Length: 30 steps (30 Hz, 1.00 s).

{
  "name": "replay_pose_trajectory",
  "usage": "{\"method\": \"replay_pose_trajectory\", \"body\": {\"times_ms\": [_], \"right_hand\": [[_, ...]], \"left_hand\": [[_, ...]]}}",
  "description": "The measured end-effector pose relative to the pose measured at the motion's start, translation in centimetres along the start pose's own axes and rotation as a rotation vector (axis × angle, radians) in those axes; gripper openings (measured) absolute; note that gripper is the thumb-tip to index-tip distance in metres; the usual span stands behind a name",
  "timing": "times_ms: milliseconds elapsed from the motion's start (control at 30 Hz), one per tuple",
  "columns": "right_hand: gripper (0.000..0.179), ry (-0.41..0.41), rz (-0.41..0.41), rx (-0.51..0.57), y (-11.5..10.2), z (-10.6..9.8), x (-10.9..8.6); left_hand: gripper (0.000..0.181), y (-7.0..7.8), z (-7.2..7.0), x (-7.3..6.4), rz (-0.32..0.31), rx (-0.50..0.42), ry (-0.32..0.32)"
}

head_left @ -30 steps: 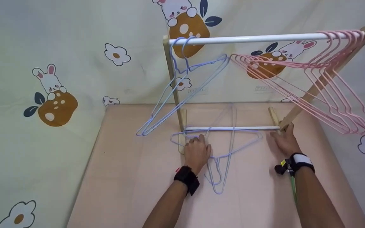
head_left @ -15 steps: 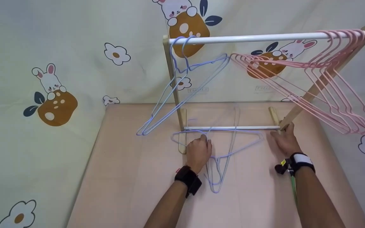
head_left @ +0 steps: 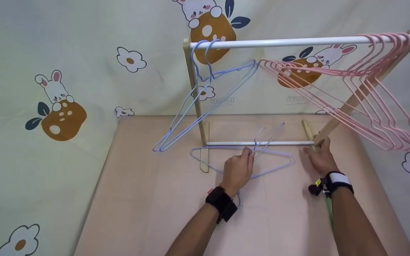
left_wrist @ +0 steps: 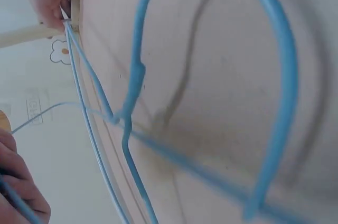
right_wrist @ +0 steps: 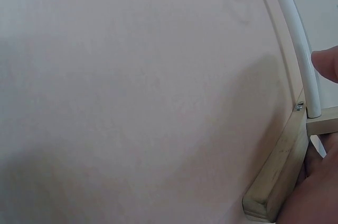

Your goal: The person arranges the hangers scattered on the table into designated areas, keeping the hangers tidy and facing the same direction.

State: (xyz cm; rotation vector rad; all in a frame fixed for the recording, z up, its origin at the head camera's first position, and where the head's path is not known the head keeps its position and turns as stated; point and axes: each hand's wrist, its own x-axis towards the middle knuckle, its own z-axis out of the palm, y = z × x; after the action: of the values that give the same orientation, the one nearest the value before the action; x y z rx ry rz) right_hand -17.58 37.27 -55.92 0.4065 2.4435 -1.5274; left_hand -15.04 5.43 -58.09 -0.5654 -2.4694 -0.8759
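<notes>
My left hand (head_left: 238, 170) pinches a blue wire clothes hanger (head_left: 256, 140), whose upper part shows beyond the fingers, across the lower rod in the head view. Under it on the table lies a second blue hanger (head_left: 293, 160), partly covered by the hand and wrist. Its large loop (left_wrist: 289, 65) fills the right of the left wrist view. My right hand (head_left: 321, 156) grips the lower right corner of the clothes rack (head_left: 329, 129), its thumb (right_wrist: 326, 64) beside the lower white rod and its fingers behind the wooden foot (right_wrist: 277, 179).
Two blue hangers (head_left: 210, 80) hang at the left end of the upper white rod (head_left: 283, 43). Several pink hangers (head_left: 372, 73) crowd its right end. The rack stands at the back of the pinkish table (head_left: 148, 199), before a patterned wall cloth (head_left: 155, 89).
My left hand has moved right and slightly away from me, turning the hanger it holds; that hanger's lower part no longer shows below the hand. My right hand has stayed on the rack.
</notes>
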Motion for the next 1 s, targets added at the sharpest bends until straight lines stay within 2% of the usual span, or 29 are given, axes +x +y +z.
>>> {"method": "replay_pose_trajectory", "body": {"times_ms": [167,367,567,733,1000], "right_hand": [[0.091,0.009,-0.011,0.028,0.3,0.2,0.1],[0.085,0.032,-0.065,0.044,2.9,0.0,2.1],[0.096,0.040,-0.108,0.013,4.6,-0.2,3.5],[0.097,0.035,-0.108,0.031,4.5,0.0,3.3],[0.095,0.041,-0.078,-0.017,4.0,-0.1,3.1]], "left_hand": [[0.016,0.6,0.5,-0.5,-0.010,-0.096,0.002],[0.020,1.1,0.7,-0.9,-0.086,-0.252,-0.011],[0.019,1.0,0.1,-0.5,-0.147,-0.374,0.000],[0.017,0.3,-1.0,0.4,-0.170,-0.390,0.045],[0.022,-0.2,-3.2,2.3,-0.168,-0.373,0.068]]}}
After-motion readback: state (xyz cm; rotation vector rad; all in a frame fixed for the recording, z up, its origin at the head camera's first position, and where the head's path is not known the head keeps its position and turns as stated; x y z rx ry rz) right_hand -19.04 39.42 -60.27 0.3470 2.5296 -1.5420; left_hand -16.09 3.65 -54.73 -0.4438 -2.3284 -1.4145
